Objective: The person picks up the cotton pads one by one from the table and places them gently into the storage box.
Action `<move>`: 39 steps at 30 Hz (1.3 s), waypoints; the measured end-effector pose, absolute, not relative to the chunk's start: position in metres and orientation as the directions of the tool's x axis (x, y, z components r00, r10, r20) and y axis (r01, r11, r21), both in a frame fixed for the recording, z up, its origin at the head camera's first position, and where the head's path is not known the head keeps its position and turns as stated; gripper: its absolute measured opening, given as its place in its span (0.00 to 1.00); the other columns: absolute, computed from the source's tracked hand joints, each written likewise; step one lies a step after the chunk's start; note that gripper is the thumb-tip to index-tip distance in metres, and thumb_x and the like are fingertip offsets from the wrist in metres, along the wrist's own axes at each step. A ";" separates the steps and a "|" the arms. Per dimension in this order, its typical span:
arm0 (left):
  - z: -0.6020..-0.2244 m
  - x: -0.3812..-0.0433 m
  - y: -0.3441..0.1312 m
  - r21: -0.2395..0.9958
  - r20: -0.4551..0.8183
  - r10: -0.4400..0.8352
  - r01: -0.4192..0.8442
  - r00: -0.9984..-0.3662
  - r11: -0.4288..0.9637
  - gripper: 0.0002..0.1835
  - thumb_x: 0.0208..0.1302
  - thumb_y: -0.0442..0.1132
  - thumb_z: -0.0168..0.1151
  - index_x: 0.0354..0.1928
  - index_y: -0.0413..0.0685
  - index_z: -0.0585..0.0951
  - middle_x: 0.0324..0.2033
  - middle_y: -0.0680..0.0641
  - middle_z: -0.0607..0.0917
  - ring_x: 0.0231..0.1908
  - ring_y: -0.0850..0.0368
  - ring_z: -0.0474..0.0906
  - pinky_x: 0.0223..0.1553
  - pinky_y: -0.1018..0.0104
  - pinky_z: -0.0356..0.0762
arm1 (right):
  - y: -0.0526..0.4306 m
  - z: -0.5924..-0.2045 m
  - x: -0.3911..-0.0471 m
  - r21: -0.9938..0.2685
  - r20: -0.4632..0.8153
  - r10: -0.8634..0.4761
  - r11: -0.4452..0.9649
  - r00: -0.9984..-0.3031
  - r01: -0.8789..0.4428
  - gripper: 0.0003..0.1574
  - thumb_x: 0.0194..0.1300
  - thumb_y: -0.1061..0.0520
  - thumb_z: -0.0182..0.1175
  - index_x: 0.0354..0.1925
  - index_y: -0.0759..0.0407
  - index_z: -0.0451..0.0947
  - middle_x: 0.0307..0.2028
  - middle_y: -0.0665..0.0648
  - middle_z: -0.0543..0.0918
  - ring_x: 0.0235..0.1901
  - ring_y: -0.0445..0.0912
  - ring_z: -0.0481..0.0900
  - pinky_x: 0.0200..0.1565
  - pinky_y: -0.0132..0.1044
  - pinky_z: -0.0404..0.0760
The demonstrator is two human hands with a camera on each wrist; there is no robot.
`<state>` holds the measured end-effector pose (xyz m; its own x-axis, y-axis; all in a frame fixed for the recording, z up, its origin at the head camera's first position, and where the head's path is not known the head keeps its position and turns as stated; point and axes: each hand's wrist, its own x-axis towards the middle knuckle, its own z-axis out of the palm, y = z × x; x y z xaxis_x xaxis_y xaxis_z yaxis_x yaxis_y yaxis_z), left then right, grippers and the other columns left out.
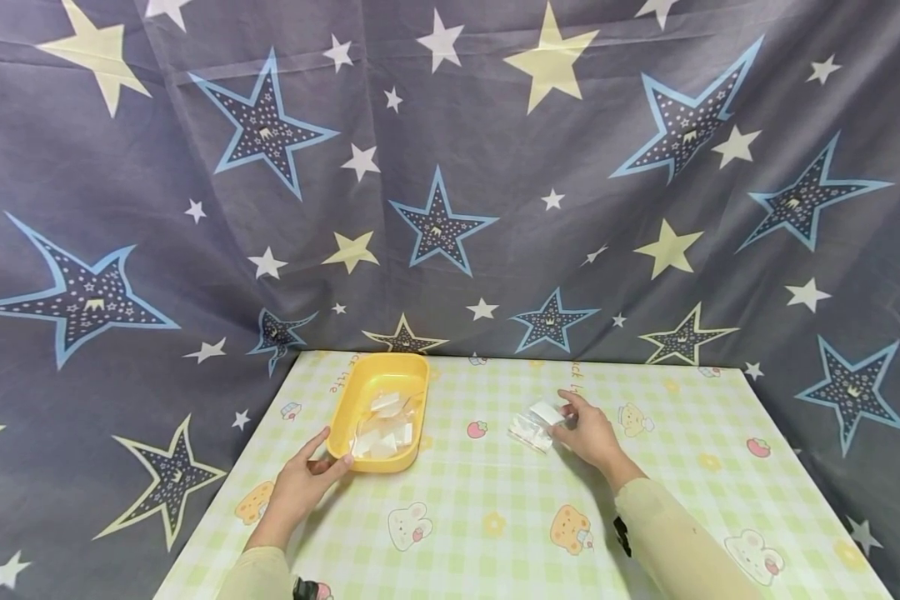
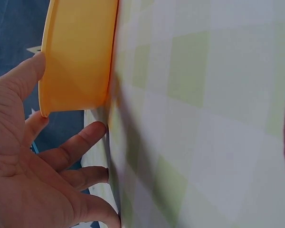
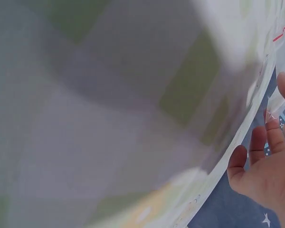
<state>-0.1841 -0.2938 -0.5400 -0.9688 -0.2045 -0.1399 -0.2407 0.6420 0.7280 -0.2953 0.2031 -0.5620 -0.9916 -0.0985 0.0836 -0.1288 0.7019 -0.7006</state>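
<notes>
At the left of the head view, my left hand (image 1: 300,487) holds the near left corner of a yellow plastic tray (image 1: 337,442) between thumb and forefinger. Its other fingers spread loosely below the rim, as the left wrist view shows. Inside the tray lie several white pieces (image 1: 382,443), some in clear wrapping. Further right, my right hand (image 1: 592,433) pinches a small clear zip bag (image 3: 284,52) with a red line near its top. A white piece (image 1: 547,412) shows by the fingertips. Crinkled clear packaging (image 1: 530,433) sits just left of it, low over the table.
A pale green checked cloth (image 1: 480,492) with cartoon prints covers the table. Behind it and at both sides hangs a dark grey curtain (image 1: 480,208) with stars. Light sleeves (image 1: 675,533) cover my forearms, with a black strap (image 1: 622,536) at the right wrist.
</notes>
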 end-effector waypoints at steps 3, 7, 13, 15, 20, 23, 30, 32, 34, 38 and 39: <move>-0.540 -0.184 -0.294 0.726 -0.137 -0.205 -0.239 -0.969 0.645 0.49 0.70 0.67 0.67 0.85 0.60 0.60 0.65 0.30 0.82 0.66 0.33 0.80 0.66 0.37 0.78 | 0.202 -0.561 -0.295 -0.708 0.100 -0.103 0.691 -0.990 -0.143 0.49 0.63 0.58 0.74 0.78 0.60 0.67 0.53 0.62 0.88 0.53 0.58 0.83 0.62 0.59 0.80; -0.538 -0.184 -0.293 0.724 -0.140 -0.198 -0.237 -0.970 0.648 0.49 0.71 0.66 0.67 0.85 0.59 0.59 0.65 0.29 0.82 0.66 0.32 0.79 0.65 0.37 0.78 | 0.200 -0.558 -0.295 -0.727 0.102 -0.109 0.670 -0.989 -0.149 0.49 0.64 0.58 0.74 0.78 0.60 0.67 0.53 0.62 0.88 0.53 0.58 0.82 0.60 0.57 0.80; -0.537 -0.183 -0.292 0.723 -0.145 -0.199 -0.240 -0.969 0.647 0.49 0.71 0.67 0.67 0.86 0.59 0.59 0.66 0.28 0.81 0.67 0.30 0.78 0.66 0.35 0.77 | 0.198 -0.555 -0.294 -0.753 0.093 -0.118 0.642 -0.989 -0.147 0.49 0.65 0.59 0.74 0.79 0.61 0.66 0.54 0.63 0.88 0.57 0.61 0.81 0.64 0.60 0.79; -0.537 -0.183 -0.293 0.726 -0.146 -0.202 -0.243 -0.969 0.643 0.49 0.70 0.67 0.67 0.86 0.59 0.59 0.66 0.29 0.81 0.68 0.30 0.78 0.67 0.35 0.77 | 0.197 -0.554 -0.294 -0.759 0.089 -0.118 0.635 -0.989 -0.144 0.50 0.65 0.58 0.74 0.79 0.60 0.65 0.55 0.63 0.88 0.58 0.62 0.80 0.65 0.61 0.78; -0.538 -0.183 -0.293 0.730 -0.151 -0.205 -0.249 -0.967 0.637 0.50 0.69 0.69 0.67 0.86 0.60 0.59 0.67 0.29 0.81 0.69 0.30 0.77 0.67 0.34 0.76 | 0.194 -0.551 -0.295 -0.766 0.088 -0.128 0.625 -0.988 -0.150 0.50 0.64 0.58 0.72 0.80 0.60 0.65 0.55 0.62 0.88 0.59 0.62 0.80 0.65 0.61 0.78; -0.539 -0.183 -0.293 0.730 -0.151 -0.204 -0.248 -0.967 0.637 0.50 0.69 0.69 0.66 0.86 0.60 0.59 0.67 0.29 0.81 0.69 0.30 0.77 0.67 0.35 0.76 | 0.190 -0.550 -0.296 -0.767 0.099 -0.137 0.621 -0.986 -0.163 0.49 0.64 0.58 0.72 0.79 0.60 0.65 0.55 0.62 0.88 0.59 0.61 0.80 0.64 0.60 0.78; -0.540 -0.183 -0.293 0.734 -0.153 -0.200 -0.247 -0.968 0.633 0.50 0.69 0.69 0.66 0.86 0.61 0.59 0.67 0.29 0.81 0.68 0.31 0.78 0.66 0.36 0.77 | 0.179 -0.544 -0.297 -0.777 0.107 -0.141 0.605 -0.984 -0.172 0.49 0.64 0.59 0.73 0.79 0.58 0.66 0.55 0.61 0.88 0.57 0.59 0.80 0.62 0.56 0.78; -0.539 -0.183 -0.293 0.735 -0.153 -0.198 -0.246 -0.968 0.632 0.50 0.69 0.69 0.66 0.86 0.61 0.59 0.67 0.29 0.81 0.68 0.31 0.78 0.66 0.36 0.77 | 0.176 -0.541 -0.297 -0.781 0.107 -0.144 0.600 -0.984 -0.173 0.49 0.64 0.59 0.73 0.79 0.58 0.66 0.56 0.61 0.87 0.57 0.59 0.79 0.63 0.56 0.78; -0.539 -0.183 -0.293 0.733 -0.150 -0.197 -0.243 -0.969 0.636 0.50 0.69 0.69 0.66 0.86 0.61 0.59 0.67 0.29 0.81 0.68 0.31 0.78 0.66 0.36 0.78 | 0.173 -0.539 -0.297 -0.781 0.115 -0.150 0.597 -0.982 -0.182 0.49 0.64 0.58 0.73 0.79 0.58 0.66 0.56 0.61 0.87 0.58 0.61 0.80 0.63 0.57 0.78; -0.539 -0.183 -0.294 0.728 -0.147 -0.200 -0.243 -0.969 0.641 0.50 0.69 0.70 0.66 0.86 0.61 0.59 0.66 0.30 0.82 0.66 0.32 0.79 0.65 0.36 0.79 | 0.167 -0.536 -0.298 -0.784 0.126 -0.156 0.589 -0.980 -0.194 0.49 0.64 0.58 0.73 0.80 0.57 0.66 0.56 0.60 0.88 0.60 0.62 0.80 0.65 0.59 0.79; -0.540 -0.184 -0.294 0.728 -0.149 -0.200 -0.244 -0.968 0.641 0.51 0.68 0.71 0.66 0.86 0.61 0.59 0.66 0.30 0.82 0.66 0.32 0.79 0.65 0.37 0.79 | 0.165 -0.535 -0.298 -0.786 0.127 -0.157 0.587 -0.979 -0.196 0.50 0.64 0.58 0.73 0.80 0.58 0.66 0.56 0.60 0.88 0.60 0.62 0.80 0.65 0.59 0.79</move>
<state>-0.1838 -0.2940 -0.5400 -0.9685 -0.1997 -0.1490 -0.2441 0.6410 0.7277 -0.2983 0.1652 -0.5348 -0.9793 -0.1574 0.1272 -0.1964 0.5867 -0.7856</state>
